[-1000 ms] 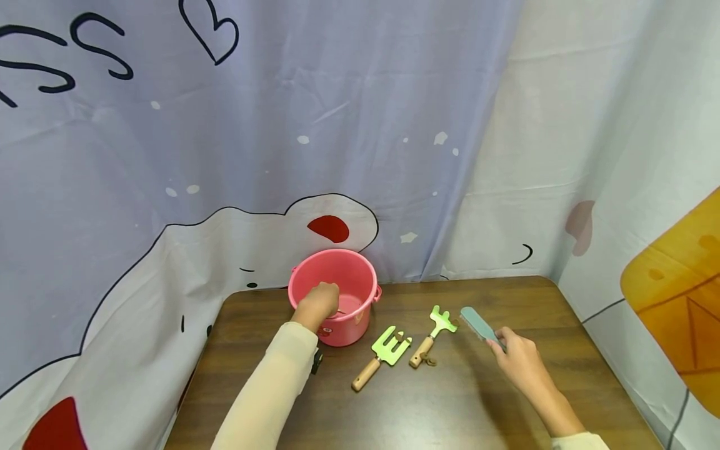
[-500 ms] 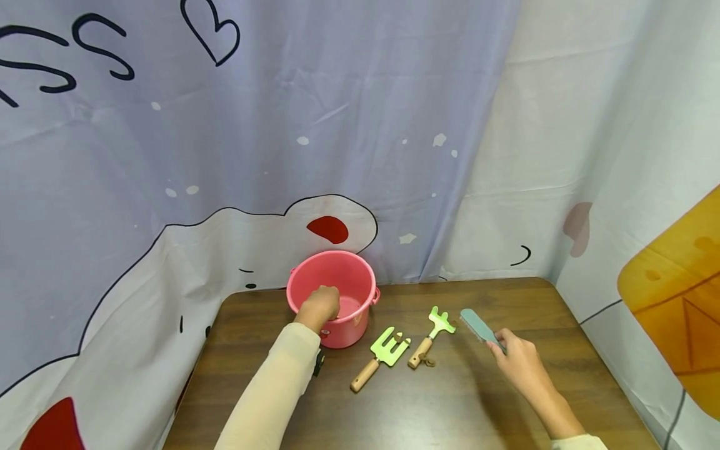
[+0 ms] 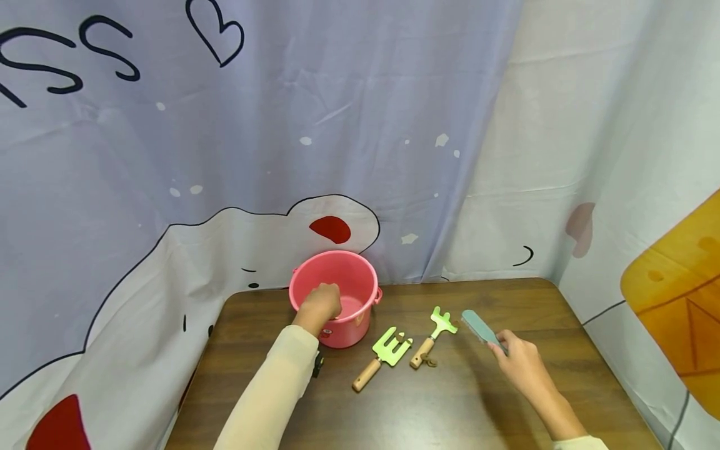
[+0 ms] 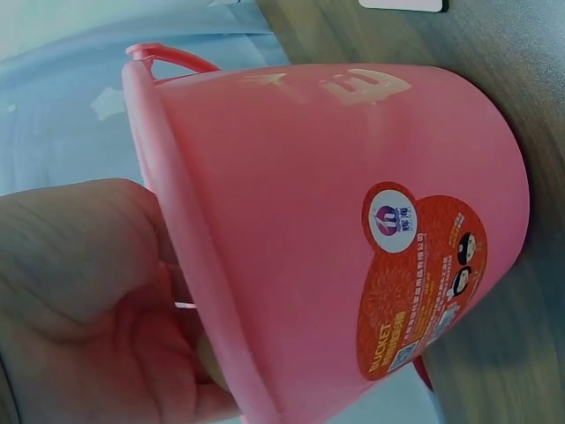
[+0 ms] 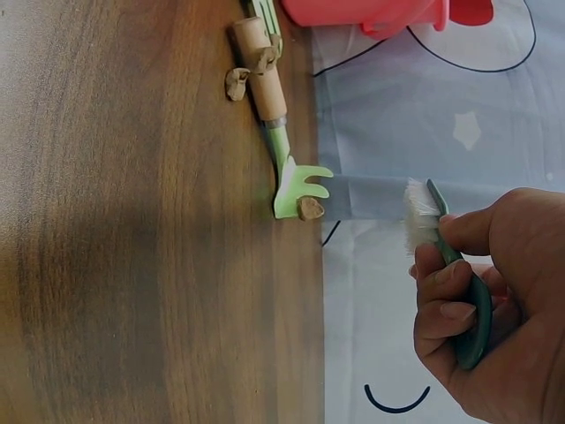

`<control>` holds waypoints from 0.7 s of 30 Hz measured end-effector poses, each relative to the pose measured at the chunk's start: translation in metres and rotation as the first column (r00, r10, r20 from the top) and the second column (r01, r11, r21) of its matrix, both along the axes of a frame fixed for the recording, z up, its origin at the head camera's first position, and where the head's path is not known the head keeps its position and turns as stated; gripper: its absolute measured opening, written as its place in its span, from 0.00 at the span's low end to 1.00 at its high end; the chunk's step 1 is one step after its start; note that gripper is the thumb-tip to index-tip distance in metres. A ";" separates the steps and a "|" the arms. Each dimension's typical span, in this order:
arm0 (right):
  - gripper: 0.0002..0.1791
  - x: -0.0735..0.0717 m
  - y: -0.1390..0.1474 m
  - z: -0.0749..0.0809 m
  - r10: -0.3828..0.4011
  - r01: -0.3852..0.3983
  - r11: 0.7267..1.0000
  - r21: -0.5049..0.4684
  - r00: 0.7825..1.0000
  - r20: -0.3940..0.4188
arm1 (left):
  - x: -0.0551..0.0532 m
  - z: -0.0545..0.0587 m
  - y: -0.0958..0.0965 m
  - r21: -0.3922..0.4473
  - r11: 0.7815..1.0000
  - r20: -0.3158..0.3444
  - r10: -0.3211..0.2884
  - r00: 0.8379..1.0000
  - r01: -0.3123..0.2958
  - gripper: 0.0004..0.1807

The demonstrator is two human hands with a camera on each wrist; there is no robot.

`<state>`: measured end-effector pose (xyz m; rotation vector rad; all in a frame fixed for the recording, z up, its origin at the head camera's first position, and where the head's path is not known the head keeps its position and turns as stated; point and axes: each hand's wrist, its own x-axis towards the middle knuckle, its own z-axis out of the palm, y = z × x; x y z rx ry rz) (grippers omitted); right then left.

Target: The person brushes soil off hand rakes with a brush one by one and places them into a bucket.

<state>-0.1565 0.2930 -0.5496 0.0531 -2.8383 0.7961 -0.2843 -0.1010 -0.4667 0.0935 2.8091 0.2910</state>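
My left hand (image 3: 322, 306) reaches over the near rim of a pink bucket (image 3: 354, 331), its fingers curled down inside. A rounded tan end (image 4: 212, 362), like a wooden handle, shows in its grip in the left wrist view; the rest is hidden behind the bucket wall. My right hand (image 3: 520, 362) grips a teal brush (image 3: 478, 325) by the handle, raised above the table's right side. White bristles (image 5: 419, 216) face the table side in the right wrist view. Between the hands lie a green garden fork (image 3: 388, 350) and a small green rake (image 3: 441, 322), both wooden-handled.
Small brown clumps (image 3: 429, 360) lie around the rake and on the fork. Grey-white printed curtains (image 3: 394, 206) hang right behind the wooden table (image 3: 427, 412). A white-edged flat object (image 4: 402, 3) shows at the top of the left wrist view.
Both hands stay almost where they were. A thin tan sliver seen beside the left hand a second ago is now out of sight. The head view shifts slightly.
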 end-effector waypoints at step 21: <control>0.14 0.001 0.001 -0.006 0.015 -0.015 1.000 0.009 1.000 -0.018 | 0.028 0.020 0.001 -0.071 0.991 -0.529 -0.134 0.838 0.113 0.12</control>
